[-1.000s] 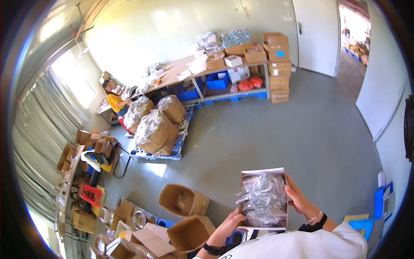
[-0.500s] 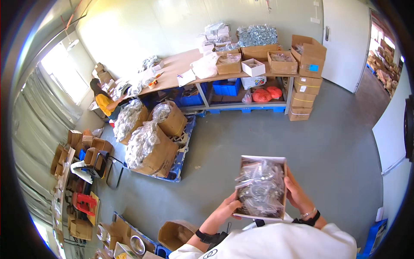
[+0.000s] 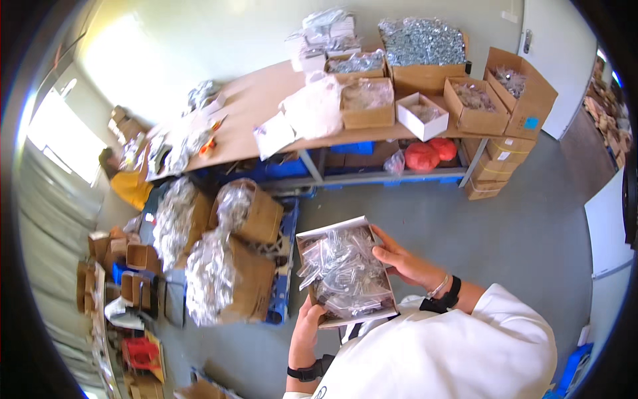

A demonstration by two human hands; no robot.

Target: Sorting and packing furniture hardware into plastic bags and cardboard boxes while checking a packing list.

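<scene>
Gripping the open box (image 3: 345, 276) by opposite edges, left hand (image 3: 307, 332) and right hand (image 3: 402, 258) could tilt it, spilling loose plastic bags (image 3: 342, 266).

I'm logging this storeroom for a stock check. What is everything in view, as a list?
Carried box: one, white cardboard, full of clear plastic bags, held in front of the person.
Table: one, wooden, by the far wall.
Open boxes on table: several, brown and white.
Red bags: two, under the table.
Blue bins: under the table.
Bag-filled cartons: three, brown, on a blue pallet, left.
Small boxes: many, brown, far left.
Left hand: at the box's near edge.
Right hand: on its right side.
</scene>
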